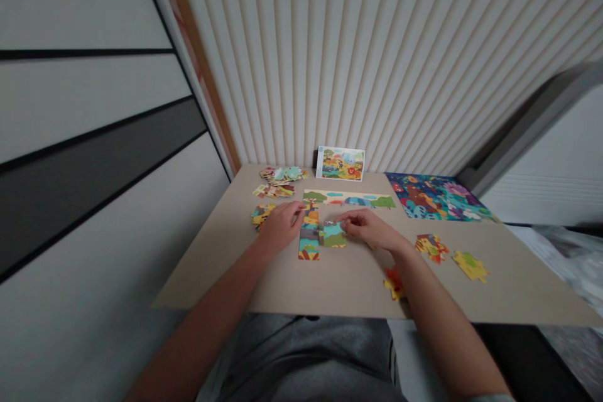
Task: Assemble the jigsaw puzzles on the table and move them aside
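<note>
My right hand (pixel 370 229) has its thumb and fingers closed on the upper right edge of a green and blue puzzle piece (pixel 334 236). The piece lies just right of a vertical strip of joined puzzle pieces (pixel 309 245); whether they interlock I cannot tell. My left hand (pixel 282 225) rests at the strip's left side, fingers bent, thumb and forefinger slightly apart, the fingertips at its upper part. Across the top runs a joined row of pieces (pixel 355 200) with a tree and a blue elephant. Beside my left hand lies a small pile of pieces (pixel 259 216), partly covered.
An animal picture card (pixel 341 164) stands at the back. Stacked pieces (pixel 282 174) lie back left. A dark, colourful picture (pixel 436 196) lies at right. Loose pieces include a striped one (pixel 431 247), a yellow one (pixel 470 265) and an orange one (pixel 394 282) by my right forearm.
</note>
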Demonstrator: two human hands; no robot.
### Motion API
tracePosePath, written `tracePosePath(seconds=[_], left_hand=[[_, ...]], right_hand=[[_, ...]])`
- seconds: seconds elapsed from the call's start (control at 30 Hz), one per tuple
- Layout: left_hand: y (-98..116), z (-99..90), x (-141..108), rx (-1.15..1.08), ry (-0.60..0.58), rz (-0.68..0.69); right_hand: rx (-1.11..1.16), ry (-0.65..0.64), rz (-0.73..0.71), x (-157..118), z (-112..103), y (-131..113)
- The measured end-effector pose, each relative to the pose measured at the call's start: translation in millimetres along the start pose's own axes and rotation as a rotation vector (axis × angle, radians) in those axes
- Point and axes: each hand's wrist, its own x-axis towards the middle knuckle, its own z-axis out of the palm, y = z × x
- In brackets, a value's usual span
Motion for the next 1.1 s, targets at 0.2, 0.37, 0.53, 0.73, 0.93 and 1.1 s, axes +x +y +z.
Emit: tracePosePath(seconds=[0.2,0.37,0.53,0.73,0.93,1.1], left_hand=[[3,-0.1,-3,0.254,-0.137,0.169],[4,-0.3,-8,0.432,-0.281,0.227],[4,0.2,-10,0.443,-0.374,0.232],[1,1.4,-10,0.423,-0.396,0.205],[-5,4.8,-10,0.412,-0.404,0.181],[-5,5.0,-11,0.401,-0.409,0.173]], right_hand=[[-0.032,-0.148,0.005,0,4,5],[-0.075,-0.130,0.013,2,9,12],[-0.208,-0.072,0.032,2,12,15],[-0.333,-0.051,0.032,2,14,12],[-0.450,-0.016,0.027,3,18,10],[-0.461,-0.007,0.019,2,19,7]])
